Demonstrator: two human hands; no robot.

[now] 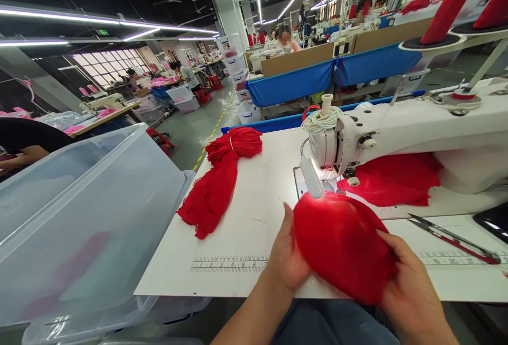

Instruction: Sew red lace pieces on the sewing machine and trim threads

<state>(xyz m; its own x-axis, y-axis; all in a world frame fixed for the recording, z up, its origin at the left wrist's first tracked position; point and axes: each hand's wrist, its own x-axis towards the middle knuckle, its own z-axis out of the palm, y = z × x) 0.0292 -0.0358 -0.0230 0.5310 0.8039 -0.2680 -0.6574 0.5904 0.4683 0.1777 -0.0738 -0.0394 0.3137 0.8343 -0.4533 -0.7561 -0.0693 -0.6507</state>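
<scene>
A rounded piece of red fabric [341, 244] is stretched between my hands in front of the sewing machine [381, 128]. My left hand [289, 255] grips its left edge, the thumb pointing up. At the right edge, my right hand [408, 276] holds the cloth, its fingertips partly hidden behind it. The machine's lamp [311, 178] lights the fabric's top edge. More red cloth [397, 178] lies under the machine arm. To the left on the white table [246, 228] rests a tied red fabric bundle [222, 175].
Thread snips [456, 242] lie right of my right hand, near a dark flat object [494, 223]. A printed ruler [230, 264] runs along the table's front. Large clear plastic bins [99, 218] stand at the left. Red thread cones [448, 11] rise at the upper right. Other people work behind.
</scene>
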